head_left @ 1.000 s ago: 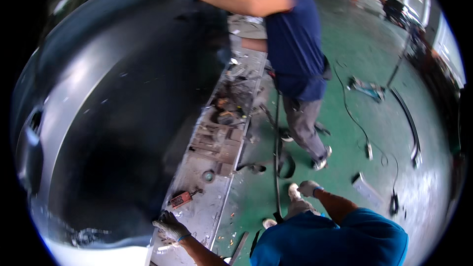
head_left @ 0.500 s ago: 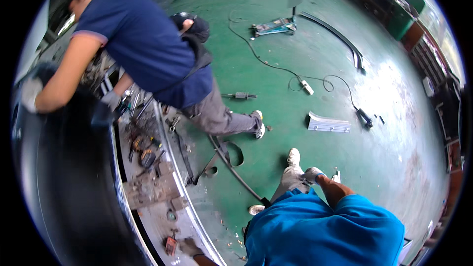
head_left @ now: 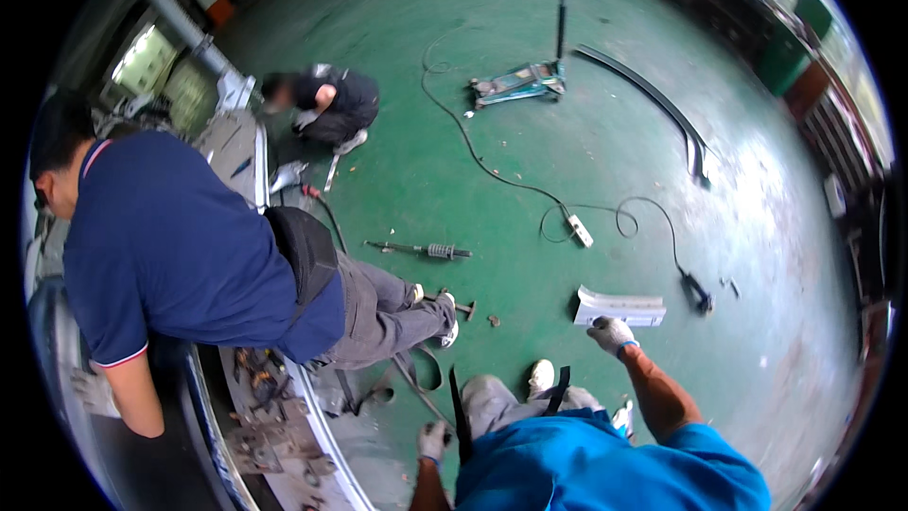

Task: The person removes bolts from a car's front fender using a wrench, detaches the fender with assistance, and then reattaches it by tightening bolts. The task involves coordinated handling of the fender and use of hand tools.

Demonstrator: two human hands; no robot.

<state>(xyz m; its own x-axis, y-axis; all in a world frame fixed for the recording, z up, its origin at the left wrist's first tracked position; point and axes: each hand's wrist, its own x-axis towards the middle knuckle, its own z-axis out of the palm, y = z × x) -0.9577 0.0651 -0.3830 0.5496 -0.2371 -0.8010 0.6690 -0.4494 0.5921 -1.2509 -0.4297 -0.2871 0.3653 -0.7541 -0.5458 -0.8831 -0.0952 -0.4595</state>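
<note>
My left hand (head_left: pixel 434 441), in a pale work glove, hangs low at my side beside the dark strips on the floor. Its fingers are loosely bent, with nothing visible in them. My right hand (head_left: pixel 613 334), also gloved, is held out in front of me, its fingers loosely apart and empty as far as I can see. In the view it overlaps the lower edge of a silver metal panel (head_left: pixel 619 307) lying on the floor; I see no grip on it. A dark strap (head_left: pixel 461 416) hangs near my left hand.
A person in navy (head_left: pixel 189 237) leans over a dark car part at left, beside a tool-strewn frame (head_left: pixel 312 388). Another person (head_left: pixel 331 104) crouches farther off. A floor jack (head_left: pixel 520 83), a cable with a power strip (head_left: pixel 580 230), a spring-wrapped rod (head_left: pixel 445 251) and a long black strip (head_left: pixel 653 85) lie around.
My left hand has come off the frame to my side, and my right arm has swung forward. The navy-shirted person has shifted left and nearer; the crouching person has come into sight.
</note>
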